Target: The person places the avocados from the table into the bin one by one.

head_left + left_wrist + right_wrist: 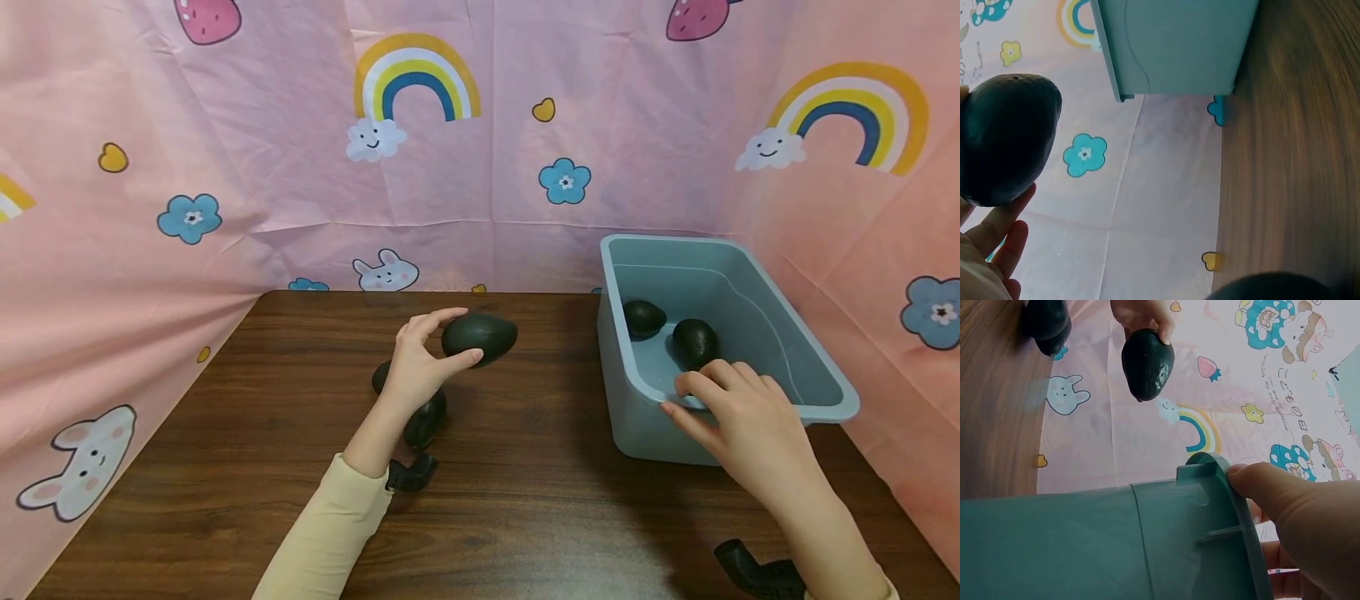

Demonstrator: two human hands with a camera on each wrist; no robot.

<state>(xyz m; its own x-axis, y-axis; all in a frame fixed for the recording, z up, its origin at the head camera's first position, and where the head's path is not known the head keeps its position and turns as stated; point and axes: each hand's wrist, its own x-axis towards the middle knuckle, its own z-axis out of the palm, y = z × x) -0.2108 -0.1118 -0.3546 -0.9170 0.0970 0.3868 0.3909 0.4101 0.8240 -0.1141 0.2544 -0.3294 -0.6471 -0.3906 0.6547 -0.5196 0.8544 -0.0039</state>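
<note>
Dark green and glossy, an avocado is held aloft over a wooden table in a person's left hand, thumb and fingers parted just to the fruit's width and gripping its blunt end. At seven and eight o'clock from it, behind the forearm, lie what appear to be two more avocados (the arm hides part of them, so the count is uncertain). At three o'clock stands a blue-grey bin containing a pair of avocados, the rear one at ten o'clock from its neighbor. The right hand pinches the bin's near rim at six o'clock, thumb outside, fingers curled over. Cream fabric sleeves the left arm; at twelve o'clock hangs a pink curtain printed with rainbows and flowers.
</note>
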